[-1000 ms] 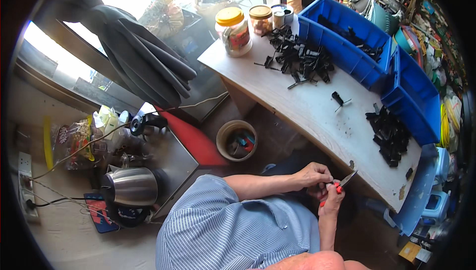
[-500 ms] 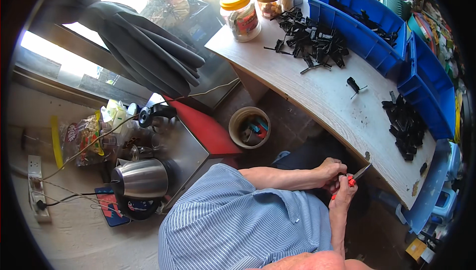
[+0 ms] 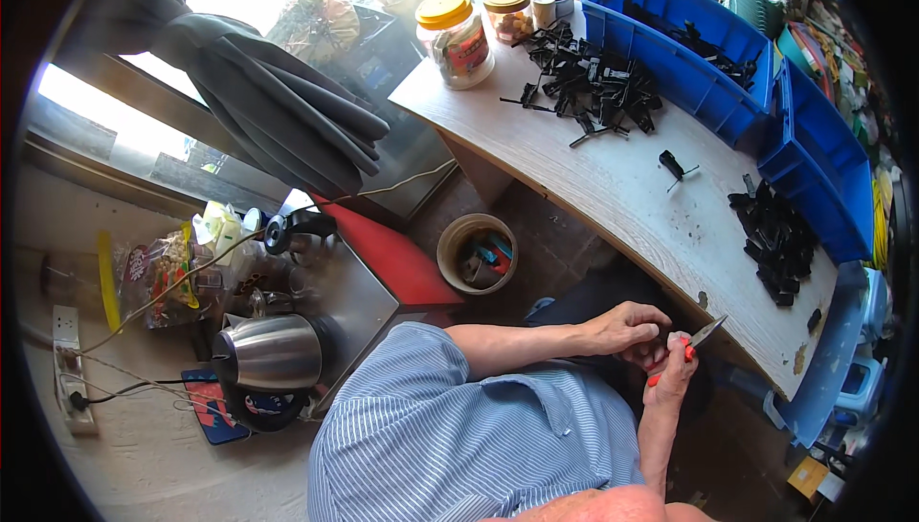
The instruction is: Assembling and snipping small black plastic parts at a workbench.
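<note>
Red-handled scissors [image 3: 706, 332] are gripped in my right hand [image 3: 674, 374], their pointed metal blades slanting up towards the desk's front edge. Close beside it, my left hand [image 3: 632, 329] has its fingers bent and drawn together; whatever they pinch is hidden. Both hands are over my lap, just off the front of the pale wooden desk [image 3: 651, 225]. On the desk lie a large heap of black clip-like parts with thin rods [image 3: 598, 81], a single such part [image 3: 675, 167], and a second pile of black pieces [image 3: 773, 239] nearer me.
Two blue bins [image 3: 670, 62] [image 3: 818, 168] stand along the desk's back, one holding black parts. Lidded jars [image 3: 457, 48] occupy the far left corner. A waste bucket [image 3: 443, 256] sits on the floor. At left are a steel kettle [image 3: 278, 351] and cords.
My left hand has lifted slightly and its fingers have come a little away from my right hand. The scissors have shifted slightly to the right, and the whole view has moved a little.
</note>
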`<control>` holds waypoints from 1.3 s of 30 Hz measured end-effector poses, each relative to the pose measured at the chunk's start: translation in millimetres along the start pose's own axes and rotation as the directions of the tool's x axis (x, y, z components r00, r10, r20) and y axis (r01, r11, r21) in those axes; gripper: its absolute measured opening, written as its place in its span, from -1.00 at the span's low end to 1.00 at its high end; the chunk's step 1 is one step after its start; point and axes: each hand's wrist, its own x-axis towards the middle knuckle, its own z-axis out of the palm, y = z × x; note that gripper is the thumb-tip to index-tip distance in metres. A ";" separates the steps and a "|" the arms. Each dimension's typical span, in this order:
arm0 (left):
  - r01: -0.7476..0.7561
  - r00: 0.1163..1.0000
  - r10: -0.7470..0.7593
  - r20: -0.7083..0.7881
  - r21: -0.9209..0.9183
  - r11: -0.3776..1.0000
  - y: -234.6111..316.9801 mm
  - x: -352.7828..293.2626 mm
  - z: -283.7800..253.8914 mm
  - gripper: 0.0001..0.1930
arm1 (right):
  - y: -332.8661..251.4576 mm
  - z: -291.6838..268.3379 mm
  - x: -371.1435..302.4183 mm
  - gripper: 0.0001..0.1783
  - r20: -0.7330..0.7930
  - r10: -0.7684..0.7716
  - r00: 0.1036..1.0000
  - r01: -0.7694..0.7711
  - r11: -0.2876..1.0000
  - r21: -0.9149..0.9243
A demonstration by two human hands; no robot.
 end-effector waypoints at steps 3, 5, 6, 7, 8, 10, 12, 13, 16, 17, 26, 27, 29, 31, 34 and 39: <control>-0.042 0.994 0.050 0.096 -0.083 0.996 4.8 -8.6 -4.2 -0.53 | -1.3 0.9 0.1 -0.87 0.034 -0.002 0.999 0.000 0.999 0.037; -0.070 0.989 0.074 0.131 -0.037 0.997 5.8 -10.9 -12.0 -0.52 | -1.9 2.0 -0.2 -0.87 0.044 0.004 0.999 -0.006 0.999 0.047; -0.099 0.982 0.096 0.161 0.009 0.995 6.6 -12.1 -15.7 -0.52 | -1.5 1.8 0.1 -0.86 0.063 0.007 0.998 -0.009 0.999 0.043; -0.099 0.983 0.096 0.157 0.010 0.995 7.3 -12.9 -17.7 -0.52 | -1.4 2.0 0.5 -0.86 0.082 0.009 0.997 -0.012 0.999 0.038; -0.214 0.967 0.191 0.171 0.129 0.968 10.4 -13.8 -18.1 -0.51 | -1.8 3.8 0.5 -0.86 0.085 0.011 0.996 -0.015 0.999 0.038; -0.323 0.940 0.280 0.194 0.244 0.914 11.8 -15.8 -19.2 -0.50 | -3.1 8.5 -0.5 -0.85 0.040 0.033 0.999 -0.035 0.999 0.035; -0.362 0.929 0.306 0.210 0.337 0.869 11.8 -17.1 -19.3 -0.48 | -1.3 7.7 -0.5 -0.84 0.044 0.035 0.998 -0.037 0.999 0.035; -0.362 0.929 0.306 0.209 0.336 0.869 11.3 -17.5 -18.4 -0.48 | -0.2 6.8 -0.9 -0.84 0.048 0.038 0.998 -0.039 0.999 0.036; -0.445 0.895 0.393 0.212 0.344 0.827 10.0 -18.5 -16.7 -0.51 | 2.1 4.8 -3.0 -0.85 0.042 0.034 0.999 -0.035 0.999 0.028; -0.445 0.895 0.383 0.231 0.385 0.808 11.7 -18.3 -14.7 -0.49 | 2.4 4.4 -4.5 -0.85 0.029 0.031 0.999 -0.032 0.999 0.028; -0.479 0.863 0.454 0.221 0.641 0.599 16.0 -18.5 -18.5 -0.52 | 3.7 19.3 0.5 -0.88 0.012 -0.007 1.000 0.007 1.000 0.011; -0.466 0.869 0.454 0.198 0.637 0.614 16.7 -16.8 -14.4 -0.53 | 1.6 18.9 1.8 -0.89 0.001 -0.005 1.000 0.005 1.000 -0.014; -0.489 0.844 0.502 0.188 0.655 0.576 12.7 -12.8 -8.7 -0.56 | -0.5 17.8 0.8 -0.89 -0.026 0.000 1.000 -0.001 0.999 -0.044; -0.499 0.814 0.547 0.196 0.718 0.485 9.8 -8.0 -4.1 -0.60 | -3.2 19.7 1.1 -0.87 -0.079 0.019 0.997 -0.020 1.000 -0.020; -0.456 0.819 0.551 0.157 0.762 0.459 0.5 -6.3 -0.1 -0.64 | -9.3 22.3 -3.8 -0.83 -0.092 0.053 0.994 -0.055 0.998 -0.019; -0.417 0.820 0.572 -0.007 0.678 0.605 1.2 -1.7 11.2 -0.74 | -22.0 21.2 -8.3 -0.78 -0.089 0.068 0.994 -0.069 0.998 -0.009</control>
